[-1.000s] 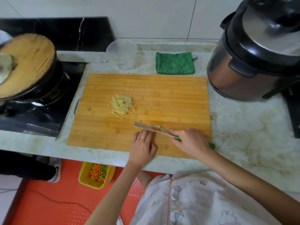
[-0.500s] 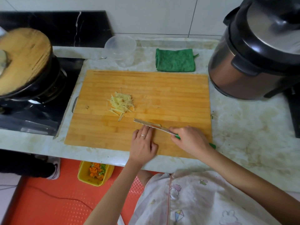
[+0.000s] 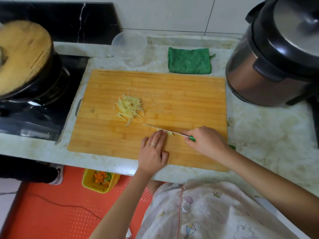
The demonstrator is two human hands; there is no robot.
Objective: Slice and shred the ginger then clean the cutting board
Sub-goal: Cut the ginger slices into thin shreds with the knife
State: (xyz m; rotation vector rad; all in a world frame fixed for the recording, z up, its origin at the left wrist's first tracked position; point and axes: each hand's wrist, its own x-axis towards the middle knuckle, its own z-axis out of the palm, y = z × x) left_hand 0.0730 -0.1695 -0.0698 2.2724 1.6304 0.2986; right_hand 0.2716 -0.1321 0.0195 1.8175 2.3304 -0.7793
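A bamboo cutting board (image 3: 181, 94) lies on the marble counter. A pile of shredded ginger (image 3: 129, 107) sits left of its middle. Near the front edge my right hand (image 3: 206, 142) grips the green handle of a knife (image 3: 162, 130) whose blade stands on edge, pointing left. My left hand (image 3: 152, 150) lies flat on the board with straight fingers, its fingertips pressing a small piece of ginger (image 3: 169, 133) right against the blade. Most of that piece is hidden under the fingers.
A green cloth (image 3: 189, 60) and a clear plastic container (image 3: 129, 47) sit behind the board. A pressure cooker (image 3: 272, 54) stands at the right, a black pot with a wooden lid (image 3: 22, 56) on the stove at left. A yellow bin (image 3: 100, 180) is on the red floor mat.
The blade has turned from lying tilted to standing on edge beside my left fingertips. Both hands stay at the same spot on the board; the camera view has shifted slightly.
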